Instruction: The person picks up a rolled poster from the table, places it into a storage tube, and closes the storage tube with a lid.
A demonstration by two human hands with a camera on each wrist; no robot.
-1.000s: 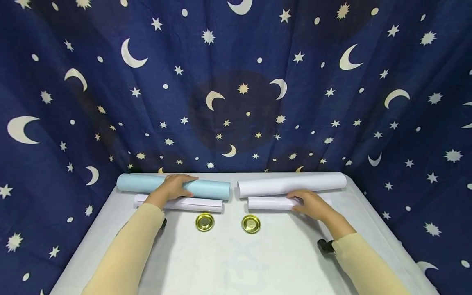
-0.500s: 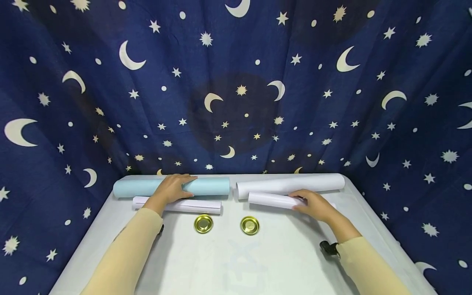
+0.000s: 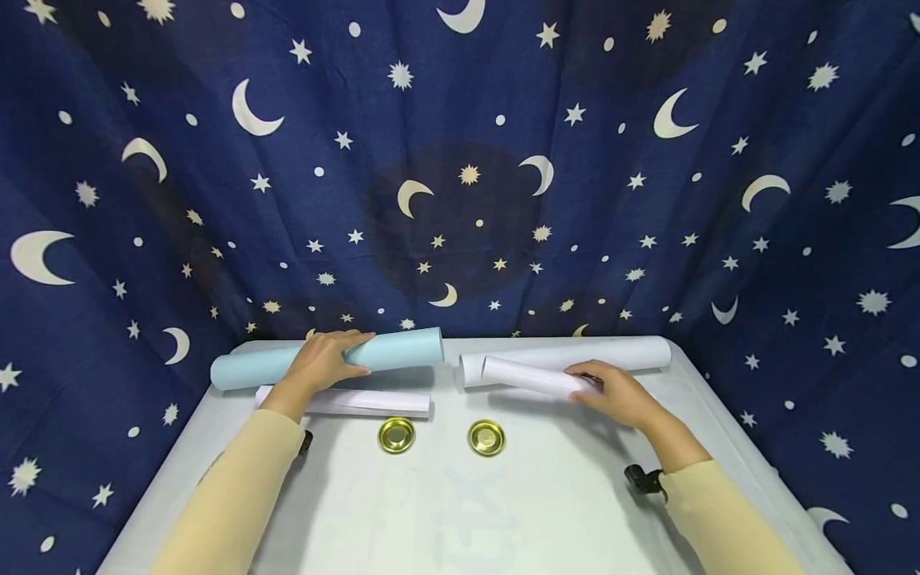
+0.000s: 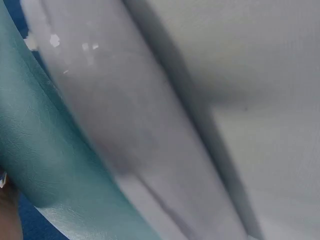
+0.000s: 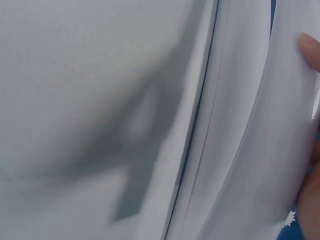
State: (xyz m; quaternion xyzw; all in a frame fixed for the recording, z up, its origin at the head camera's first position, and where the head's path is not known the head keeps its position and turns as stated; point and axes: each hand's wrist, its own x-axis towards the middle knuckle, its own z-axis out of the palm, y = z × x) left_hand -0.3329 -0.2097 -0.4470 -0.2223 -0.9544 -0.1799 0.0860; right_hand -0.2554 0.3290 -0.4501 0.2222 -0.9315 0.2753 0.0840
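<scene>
My left hand (image 3: 322, 364) grips a light blue paper roll (image 3: 404, 349) around its middle, and the roll's right end is tipped up. In the left wrist view the blue roll (image 4: 65, 165) runs beside a thin white paper roll (image 4: 135, 110). That white roll lies on the table just in front of the blue one. My right hand (image 3: 616, 393) holds another thin white paper roll (image 3: 528, 377) near its right part, its left end raised and overlapping a thicker white roll (image 3: 604, 354) behind. In the right wrist view the thumb (image 5: 311, 52) presses on the held roll (image 5: 265, 140).
Two small gold dishes (image 3: 397, 435) (image 3: 486, 438) sit mid-table in front of the rolls. The white-covered table (image 3: 402, 511) ends at a dark blue curtain (image 3: 460, 239) with moons and stars, which also encloses both sides.
The blue roll's right end has risen while its left end has shifted left and nearer. My right hand has lifted the left end of its thin white roll off the table.
</scene>
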